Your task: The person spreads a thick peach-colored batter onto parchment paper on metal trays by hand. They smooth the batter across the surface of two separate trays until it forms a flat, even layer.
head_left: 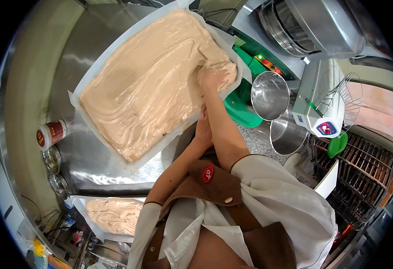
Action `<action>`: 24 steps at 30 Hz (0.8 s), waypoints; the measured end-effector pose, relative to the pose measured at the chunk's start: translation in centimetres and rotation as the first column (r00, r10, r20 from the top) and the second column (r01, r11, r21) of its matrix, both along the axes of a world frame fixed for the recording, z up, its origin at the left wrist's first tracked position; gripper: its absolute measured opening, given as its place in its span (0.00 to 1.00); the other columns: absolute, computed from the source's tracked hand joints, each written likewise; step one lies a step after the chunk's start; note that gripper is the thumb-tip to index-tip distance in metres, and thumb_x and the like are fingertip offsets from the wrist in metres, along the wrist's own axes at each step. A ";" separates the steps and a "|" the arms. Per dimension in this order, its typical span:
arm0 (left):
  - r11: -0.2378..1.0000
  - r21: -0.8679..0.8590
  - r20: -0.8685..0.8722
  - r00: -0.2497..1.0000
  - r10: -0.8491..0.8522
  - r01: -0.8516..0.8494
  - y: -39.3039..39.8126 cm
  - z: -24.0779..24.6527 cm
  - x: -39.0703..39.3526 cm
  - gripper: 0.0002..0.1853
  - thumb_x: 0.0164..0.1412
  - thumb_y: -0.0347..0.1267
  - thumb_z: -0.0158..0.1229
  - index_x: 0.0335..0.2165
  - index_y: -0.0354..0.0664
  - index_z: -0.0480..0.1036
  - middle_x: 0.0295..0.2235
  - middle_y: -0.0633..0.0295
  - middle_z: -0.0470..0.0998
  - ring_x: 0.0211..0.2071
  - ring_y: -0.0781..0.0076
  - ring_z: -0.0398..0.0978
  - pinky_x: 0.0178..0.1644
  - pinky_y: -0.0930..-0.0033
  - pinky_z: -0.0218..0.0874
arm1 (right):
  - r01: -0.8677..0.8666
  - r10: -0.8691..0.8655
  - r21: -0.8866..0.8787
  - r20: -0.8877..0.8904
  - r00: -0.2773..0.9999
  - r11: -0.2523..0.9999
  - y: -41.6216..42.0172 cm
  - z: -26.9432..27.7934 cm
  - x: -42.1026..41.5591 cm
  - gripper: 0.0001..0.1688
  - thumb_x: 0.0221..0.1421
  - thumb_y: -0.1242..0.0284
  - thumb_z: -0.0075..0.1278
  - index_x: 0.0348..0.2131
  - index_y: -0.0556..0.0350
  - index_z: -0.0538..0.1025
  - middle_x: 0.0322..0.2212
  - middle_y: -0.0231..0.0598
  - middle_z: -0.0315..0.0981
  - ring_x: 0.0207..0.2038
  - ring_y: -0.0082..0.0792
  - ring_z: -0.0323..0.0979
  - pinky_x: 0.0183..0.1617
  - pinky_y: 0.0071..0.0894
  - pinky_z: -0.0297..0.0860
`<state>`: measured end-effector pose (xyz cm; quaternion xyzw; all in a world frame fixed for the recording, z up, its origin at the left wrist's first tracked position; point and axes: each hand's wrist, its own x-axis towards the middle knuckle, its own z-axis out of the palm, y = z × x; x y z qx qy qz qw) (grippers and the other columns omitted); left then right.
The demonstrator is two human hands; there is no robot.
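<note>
A wide layer of light brown batter (pixel 142 84) lies in a large tray lined with white paper (pixel 92 124). My right hand (pixel 213 75) presses into the batter near the tray's right corner, and batter covers its fingers; whether it holds a tool there cannot be made out. Lower down, my left hand (pixel 203 126) is at the near edge of the tray, partly behind the right forearm, with its fingers hard to see. Swirls and ridges mark the batter's surface.
A steel worktop (pixel 78 158) bears a labelled tub (pixel 51 134) and glass jars (pixel 51 161) at left. A second batter tray (pixel 114 215) stands below. At right are metal bowls (pixel 270 95), a whisk (pixel 348 97), a mixer (pixel 321 101) and a wire rack (pixel 361 168).
</note>
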<state>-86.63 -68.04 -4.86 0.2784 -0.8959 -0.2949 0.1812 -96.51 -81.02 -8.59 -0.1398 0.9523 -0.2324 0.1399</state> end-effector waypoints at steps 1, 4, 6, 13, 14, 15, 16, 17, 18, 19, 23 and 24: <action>1.000 -0.009 0.011 1.000 -0.007 0.008 0.0 -0.1 0.0 0.34 0.59 0.40 0.46 0.59 0.31 0.57 0.61 0.43 0.57 0.63 0.45 0.52 0.66 0.42 0.37 | -0.013 0.013 -0.006 -0.048 0.999 1.000 0.0 -0.8 0.1 0.44 0.57 0.54 0.45 0.59 0.73 0.56 0.59 0.64 0.55 0.60 0.60 0.56 0.65 0.46 0.49; 1.000 0.018 0.017 1.000 -0.020 0.019 0.1 -1.0 -0.1 0.34 0.59 0.42 0.46 0.58 0.31 0.58 0.61 0.43 0.57 0.63 0.46 0.52 0.66 0.42 0.37 | -0.036 0.034 -0.013 -0.143 0.989 0.999 0.5 -5.3 0.2 0.38 0.59 0.57 0.43 0.58 0.69 0.59 0.55 0.58 0.62 0.58 0.56 0.59 0.63 0.44 0.53; 0.999 0.044 -0.006 0.999 -0.031 0.032 0.4 -1.3 -0.5 0.33 0.59 0.42 0.46 0.58 0.32 0.58 0.61 0.43 0.56 0.63 0.46 0.52 0.65 0.43 0.37 | -0.058 0.079 0.116 -0.186 0.979 0.992 1.0 -9.6 -1.0 0.34 0.59 0.59 0.43 0.56 0.67 0.63 0.52 0.55 0.66 0.57 0.53 0.61 0.61 0.43 0.55; 0.999 0.022 0.037 0.999 -0.037 0.036 0.1 -0.4 0.2 0.34 0.59 0.44 0.45 0.58 0.33 0.58 0.62 0.45 0.55 0.63 0.45 0.50 0.66 0.43 0.36 | -0.277 0.293 0.334 0.001 0.956 0.901 -0.3 -5.1 -2.8 0.25 0.59 0.61 0.43 0.46 0.62 0.75 0.53 0.55 0.67 0.57 0.53 0.62 0.59 0.52 0.57; 1.000 0.022 0.052 0.998 -0.024 0.022 -0.2 -0.7 0.9 0.34 0.59 0.44 0.44 0.59 0.33 0.58 0.62 0.45 0.55 0.63 0.45 0.50 0.66 0.43 0.35 | -0.482 0.454 0.413 0.171 0.874 0.773 -1.1 0.1 -1.2 0.27 0.59 0.59 0.43 0.47 0.62 0.75 0.53 0.55 0.67 0.58 0.54 0.61 0.60 0.53 0.56; 0.999 0.024 0.053 0.998 -0.030 0.028 -0.1 -1.0 0.6 0.35 0.59 0.44 0.45 0.60 0.33 0.56 0.63 0.47 0.54 0.64 0.46 0.50 0.66 0.44 0.35 | -0.472 0.443 0.378 0.166 0.881 0.797 -1.1 1.2 -1.1 0.29 0.59 0.58 0.43 0.49 0.63 0.73 0.54 0.56 0.66 0.59 0.55 0.59 0.60 0.53 0.55; 0.999 0.026 0.057 0.998 -0.034 0.032 0.0 -1.2 0.4 0.36 0.60 0.44 0.45 0.61 0.33 0.54 0.64 0.49 0.53 0.64 0.47 0.49 0.67 0.44 0.35 | -0.462 0.433 0.343 0.163 0.887 0.818 -1.0 2.4 -0.8 0.31 0.59 0.56 0.42 0.51 0.63 0.72 0.55 0.56 0.65 0.60 0.56 0.58 0.61 0.53 0.54; 0.999 0.027 0.062 0.997 -0.036 0.034 0.0 -1.5 0.2 0.37 0.60 0.44 0.45 0.62 0.34 0.52 0.64 0.50 0.53 0.64 0.49 0.49 0.67 0.45 0.35 | -0.252 0.251 0.185 0.033 0.968 0.950 -0.8 0.1 0.1 0.34 0.59 0.54 0.42 0.53 0.64 0.70 0.56 0.57 0.63 0.61 0.57 0.57 0.62 0.52 0.53; 0.998 0.049 0.035 0.998 -0.046 0.044 0.2 -1.2 -0.4 0.37 0.60 0.44 0.46 0.62 0.34 0.52 0.64 0.50 0.53 0.64 0.48 0.48 0.66 0.44 0.36 | -0.054 0.051 -0.037 -0.089 0.995 0.998 -0.4 -1.9 0.5 0.37 0.59 0.53 0.41 0.55 0.65 0.68 0.57 0.59 0.61 0.62 0.58 0.56 0.63 0.51 0.52; 0.997 0.067 0.024 0.999 -0.039 0.037 0.2 -1.1 -0.4 0.37 0.59 0.44 0.47 0.61 0.34 0.53 0.64 0.50 0.53 0.64 0.48 0.48 0.66 0.43 0.36 | -0.043 0.041 -0.078 -0.037 0.998 0.996 -0.6 -2.2 0.4 0.39 0.59 0.51 0.41 0.56 0.65 0.66 0.58 0.59 0.59 0.62 0.57 0.53 0.64 0.52 0.51; 0.999 0.002 -0.024 0.999 -0.044 0.045 -0.1 -0.7 0.3 0.35 0.56 0.42 0.52 0.59 0.36 0.58 0.61 0.49 0.58 0.62 0.47 0.51 0.64 0.41 0.40 | -0.168 0.180 -0.076 0.180 0.967 0.983 -0.9 -2.7 -1.1 0.49 0.57 0.44 0.40 0.62 0.66 0.55 0.63 0.60 0.48 0.66 0.56 0.44 0.66 0.52 0.48; 0.999 0.018 -0.052 0.998 -0.035 0.036 -0.1 -0.7 0.3 0.33 0.56 0.40 0.51 0.57 0.37 0.61 0.60 0.48 0.59 0.61 0.46 0.52 0.65 0.42 0.40 | -0.231 0.239 -0.067 0.156 0.958 0.971 -0.9 -3.1 -1.3 0.51 0.57 0.43 0.40 0.63 0.66 0.52 0.64 0.61 0.45 0.67 0.56 0.42 0.67 0.53 0.47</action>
